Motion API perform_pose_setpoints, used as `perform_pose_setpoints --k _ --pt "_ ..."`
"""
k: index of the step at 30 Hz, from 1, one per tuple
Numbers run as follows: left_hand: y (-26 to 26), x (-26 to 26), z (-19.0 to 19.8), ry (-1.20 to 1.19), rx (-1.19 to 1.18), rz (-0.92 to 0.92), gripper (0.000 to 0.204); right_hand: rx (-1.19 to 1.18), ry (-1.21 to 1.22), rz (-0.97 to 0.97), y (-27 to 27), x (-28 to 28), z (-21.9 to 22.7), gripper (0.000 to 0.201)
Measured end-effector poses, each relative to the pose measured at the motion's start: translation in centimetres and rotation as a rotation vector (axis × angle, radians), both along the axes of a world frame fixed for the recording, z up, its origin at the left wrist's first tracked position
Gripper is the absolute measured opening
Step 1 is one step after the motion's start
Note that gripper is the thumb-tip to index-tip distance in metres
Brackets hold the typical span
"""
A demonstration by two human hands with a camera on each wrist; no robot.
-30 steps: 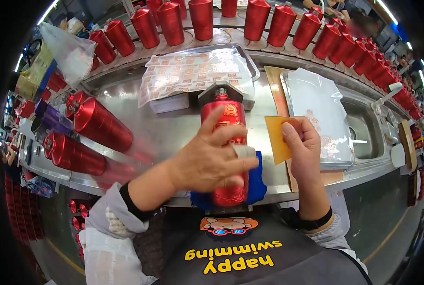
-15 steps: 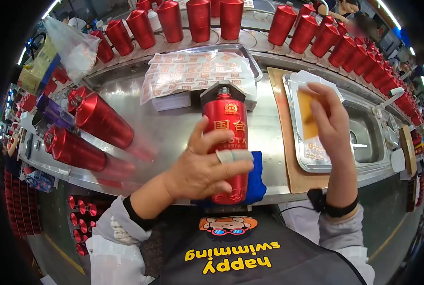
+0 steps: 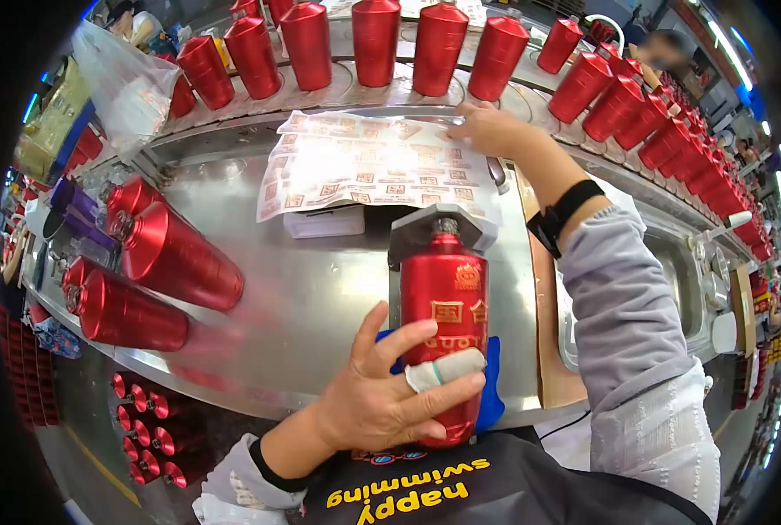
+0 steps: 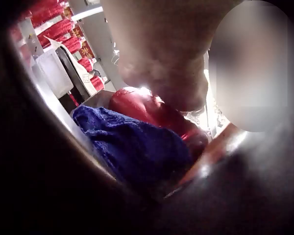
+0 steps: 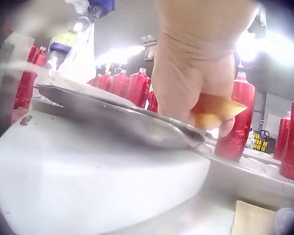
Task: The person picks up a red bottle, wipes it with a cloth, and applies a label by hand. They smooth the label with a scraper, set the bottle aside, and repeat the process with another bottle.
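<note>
A red bottle [image 3: 434, 284] with gold lettering lies on its back on the bench, its neck in a dark angular rest [image 3: 485, 229]. My left hand [image 3: 373, 398] lies over its lower side, fingers spread and fairly straight, one wrapped in a white covering. Under the bottle is a blue cloth [image 3: 493, 385]. Reaching far forward, my right hand [image 3: 504, 133] is at the far right corner of a sheet of printed labels [image 3: 355, 166]. It pinches a thin yellow card [image 5: 216, 106], which the head view hides. In the right wrist view, that hand is by the metal tray's edge [image 5: 157, 129].
Several red bottles [image 3: 180, 258] lie at the left of the bench. More stand along the curved conveyor [image 3: 443, 52] at the back. To the right are a brown board [image 3: 561, 385], a tray and a sink [image 3: 677, 284]. A plastic bag [image 3: 119, 92] hangs at back left.
My right hand has moved with the yellow card from the right-hand tray forward and left to the label sheet. The left hand stays at the bottle. The head view has shifted, and conveyor bottles have moved.
</note>
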State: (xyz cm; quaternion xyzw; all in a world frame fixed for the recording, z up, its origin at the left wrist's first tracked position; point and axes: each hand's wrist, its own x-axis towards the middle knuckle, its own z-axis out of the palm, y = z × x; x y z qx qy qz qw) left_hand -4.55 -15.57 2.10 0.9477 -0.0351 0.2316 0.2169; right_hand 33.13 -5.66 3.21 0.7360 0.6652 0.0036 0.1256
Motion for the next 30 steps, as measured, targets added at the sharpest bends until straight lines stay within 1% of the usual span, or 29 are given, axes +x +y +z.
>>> perform_pose_setpoints --k 1,2,3,4,5,8,11,12,14,16,18,20,22,23,25,26,27,29,30 --pt "0.1 0.0 0.0 -0.002 -0.018 -0.009 0.050 -0.050 0.023 0.013 0.2 0.6 0.4 0.040" --pt "0.2 -0.1 -0.1 -0.002 -0.071 -0.018 0.050 -0.134 -0.028 0.082 0.9 1.4 1.0 0.027" --pt "0.3 -0.1 -0.3 -0.001 -0.120 -0.031 0.055 -0.084 0.051 0.050 1.5 2.5 0.8 0.022" --pt "0.5 -0.1 -0.4 -0.011 -0.136 -0.042 0.054 -0.032 0.132 0.014 1.9 3.7 0.5 0.022" --pt "0.6 0.0 -0.6 -0.020 -0.150 -0.054 0.053 0.024 0.214 -0.022 2.1 4.7 0.0 0.026" --pt "0.8 0.1 -0.8 -0.049 -0.165 -0.073 0.050 0.065 0.006 -0.357 1.2 2.1 1.5 0.049" --pt "0.8 0.0 -1.3 -0.064 -0.126 -0.075 0.044 0.044 0.023 -0.436 1.8 3.7 -1.1 0.063" --pt "0.7 -0.1 -1.4 -0.067 -0.105 -0.071 0.044 0.009 0.055 -0.385 1.8 4.0 -0.7 0.059" --pt "0.6 -0.1 -1.4 -0.084 -0.159 -0.066 0.046 -0.069 0.119 -0.283 1.7 4.6 0.3 0.051" --pt "0.5 -0.1 -1.4 -0.091 -0.183 -0.066 0.049 -0.185 0.042 -0.109 1.9 5.0 0.8 0.044" --pt "1.1 -0.1 -1.5 -0.084 -0.176 -0.061 0.049 -0.193 -0.028 -0.066 2.1 4.9 0.6 0.036" --pt "1.3 -0.2 -1.4 -0.088 -0.183 -0.052 0.048 -0.096 -0.098 -0.157 1.7 4.4 0.5 0.028" --pt "1.8 -0.5 -1.2 -0.104 -0.217 -0.035 0.047 0.130 0.130 -0.213 -0.1 2.4 1.8 0.026" --pt "2.1 -0.6 -1.0 -0.122 -0.240 0.005 0.044 0.241 0.244 -0.236 -1.3 1.0 2.7 0.025" --pt "1.9 0.3 -0.5 -0.202 -0.298 0.181 0.037 0.448 0.312 -0.086 -4.8 -2.3 5.0 0.027" --pt "2.2 0.8 0.1 -0.236 -0.337 0.244 0.033 0.531 0.447 -0.046 -6.7 -4.4 5.6 0.026" --pt "2.5 1.0 0.3 -0.250 -0.363 0.367 0.031 0.609 0.582 -0.010 -8.4 -6.7 6.2 0.025" --pt "3.5 2.0 1.0 -0.250 -0.549 0.338 0.029 0.588 0.908 0.033 -11.2 -10.8 7.8 0.019" --pt "3.3 2.7 0.9 -0.275 -0.731 0.338 0.027 0.591 1.035 0.034 -12.6 -12.5 7.9 0.017"
